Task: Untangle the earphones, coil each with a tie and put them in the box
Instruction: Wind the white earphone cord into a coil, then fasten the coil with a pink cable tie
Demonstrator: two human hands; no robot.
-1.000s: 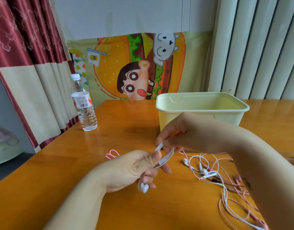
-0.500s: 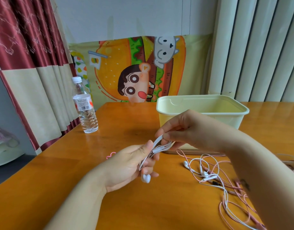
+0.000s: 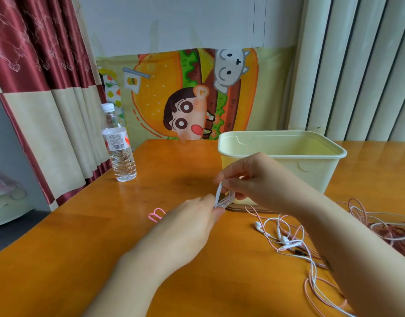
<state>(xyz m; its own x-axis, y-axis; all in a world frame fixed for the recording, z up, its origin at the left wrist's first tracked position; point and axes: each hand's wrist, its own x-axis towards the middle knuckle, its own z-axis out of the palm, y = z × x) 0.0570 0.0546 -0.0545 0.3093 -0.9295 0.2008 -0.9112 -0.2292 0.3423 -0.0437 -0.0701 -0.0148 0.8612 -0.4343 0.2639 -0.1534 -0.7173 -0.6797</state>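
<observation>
— Coiling the first set: how far along?
— Early, I judge. The left hand (image 3: 192, 216) and right hand (image 3: 254, 179) both pinch a white earphone coil (image 3: 223, 199) just before the pale box (image 3: 311, 170), which seems empty, though its floor is hidden. A pink-and-white tangle (image 3: 288, 239) and a pink tie (image 3: 156, 215) wait on the bench (image 3: 82, 248).
— Room?
— Water bottle (image 3: 119, 145), red curtain (image 3: 37, 65), cartoon banner (image 3: 192, 94).

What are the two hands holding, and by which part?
Both hold one coiled white earphone. The left hand pinches the coil's lower end; the right hand pinches its upper end.
</observation>
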